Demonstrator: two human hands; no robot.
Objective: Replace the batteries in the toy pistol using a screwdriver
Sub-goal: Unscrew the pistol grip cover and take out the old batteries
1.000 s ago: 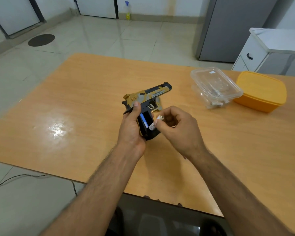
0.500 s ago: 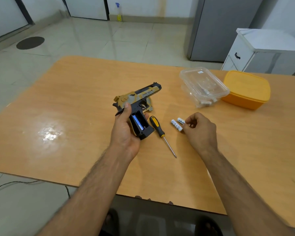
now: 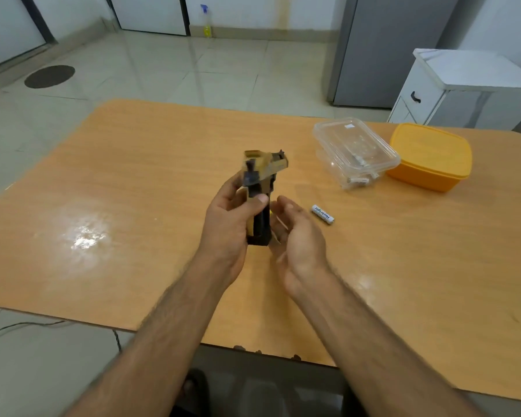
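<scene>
Head view: left hand [image 3: 227, 224] now grips toy pistol [image 3: 260, 188] upright; right hand [image 3: 295, 236], fingers relaxed and empty, has left battery [image 3: 323, 214] on table [image 3: 163, 176].

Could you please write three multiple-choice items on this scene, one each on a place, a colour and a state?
1. Where does the loose battery lie?
A. on the table, right of the hands
B. inside the clear box
C. on the floor

2. What colour is the lidded tub beside the clear box?
A. blue
B. yellow
C. white

3. How is the toy pistol held?
A. lying on the table
B. left hand around its grip
C. in both hands

Answers: 1 A, it rests on bare wood; 2 B, plainly yellow; 3 B, the right hand is open beside it.
</scene>
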